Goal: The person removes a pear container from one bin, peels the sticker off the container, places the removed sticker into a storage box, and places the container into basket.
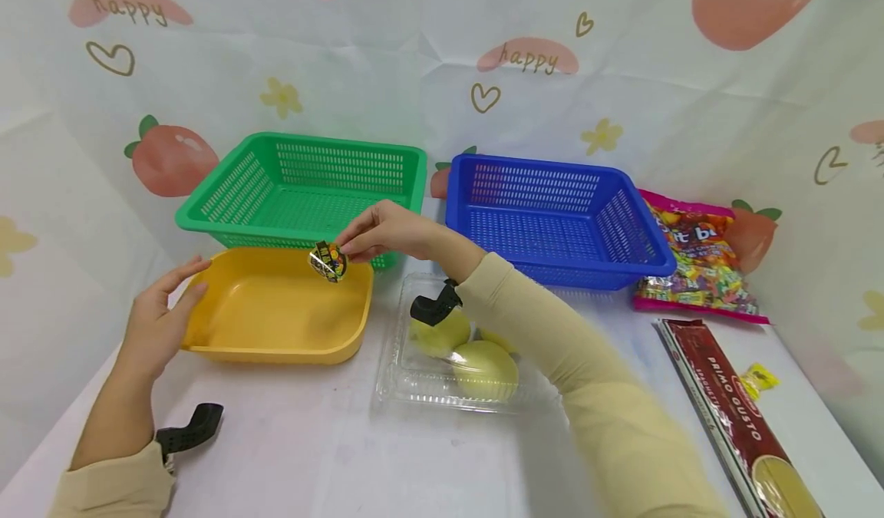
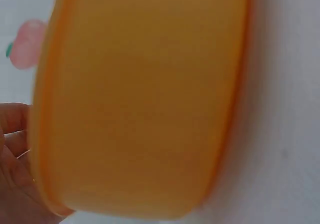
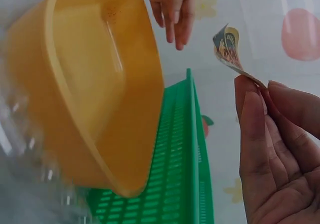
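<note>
Thumb and fingers of my right hand (image 1: 394,234) pinch a small curled sticker (image 1: 328,262), black with colourful print. In the head view it hangs over the right part of a yellow plastic basin (image 1: 276,311). The right wrist view shows the sticker (image 3: 227,47) bent, held by one end at the fingertips. My left hand (image 1: 155,322) is at the basin's left side, fingers loosely extended and holding nothing. In the left wrist view the basin's outer wall (image 2: 145,99) hides part of that hand (image 2: 17,169); whether it touches the rim I cannot tell.
Behind the basin stands a green slotted basket (image 1: 421,173), with a blue basket (image 1: 452,219) to its right. A clear plastic box (image 1: 414,384) with yellow-green fruits (image 1: 486,371) lies under my right forearm. Farther right are a candy bag (image 1: 700,265), a spaghetti pack (image 1: 732,410) and a wrapped candy (image 1: 758,380).
</note>
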The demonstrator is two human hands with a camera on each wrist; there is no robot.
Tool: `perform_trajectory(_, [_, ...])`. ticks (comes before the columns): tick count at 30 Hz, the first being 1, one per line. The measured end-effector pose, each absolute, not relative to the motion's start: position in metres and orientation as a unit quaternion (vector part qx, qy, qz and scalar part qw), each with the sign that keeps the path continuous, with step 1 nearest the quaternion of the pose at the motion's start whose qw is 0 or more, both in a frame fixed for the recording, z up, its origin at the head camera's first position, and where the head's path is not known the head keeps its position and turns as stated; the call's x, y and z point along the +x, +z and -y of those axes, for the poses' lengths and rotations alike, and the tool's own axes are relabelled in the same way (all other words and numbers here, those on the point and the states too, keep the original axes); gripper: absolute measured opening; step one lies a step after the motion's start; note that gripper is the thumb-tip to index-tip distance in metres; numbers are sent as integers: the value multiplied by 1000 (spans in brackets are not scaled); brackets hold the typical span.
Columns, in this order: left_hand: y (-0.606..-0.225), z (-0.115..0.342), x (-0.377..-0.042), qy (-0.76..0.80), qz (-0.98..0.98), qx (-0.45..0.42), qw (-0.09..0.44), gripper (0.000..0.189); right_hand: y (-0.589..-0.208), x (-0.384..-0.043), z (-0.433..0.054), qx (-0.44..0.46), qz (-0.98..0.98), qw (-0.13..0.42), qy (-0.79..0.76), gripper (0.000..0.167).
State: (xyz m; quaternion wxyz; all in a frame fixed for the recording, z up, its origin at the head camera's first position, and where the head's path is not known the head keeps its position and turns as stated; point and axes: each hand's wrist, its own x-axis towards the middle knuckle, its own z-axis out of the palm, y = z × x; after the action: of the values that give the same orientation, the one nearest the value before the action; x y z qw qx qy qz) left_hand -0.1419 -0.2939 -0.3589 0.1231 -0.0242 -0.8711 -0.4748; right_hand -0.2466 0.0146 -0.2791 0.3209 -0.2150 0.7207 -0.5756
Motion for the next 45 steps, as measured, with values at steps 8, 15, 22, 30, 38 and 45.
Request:
perform_trajectory(8, [-372,300,-147,-436,893,9,107,45,-287,-251,5,-208,-735,331,-555,25])
perform_trajectory(15, [-381,303,-146,-443,891,20,102,43,-294,-252,25,-207,-743,333,-542,20])
perform_trajectory(22, [-381,304,-146,-462,881,29,102,44,-294,-248,43,-213,-740,345,-537,18])
perform_trajectory(30, [-381,303,-146,-468,877,40,100,48,-299,-249,58,-224,-747,348,-520,21])
perform_trajectory(38, [-378,299,-147,-461,881,55,86,50,-303,-249,69,-202,-739,371,-524,18])
perform_trajectory(45, [-378,300,-148,-459,883,61,78,51,-309,-251,72,-202,-740,373,-522,18])
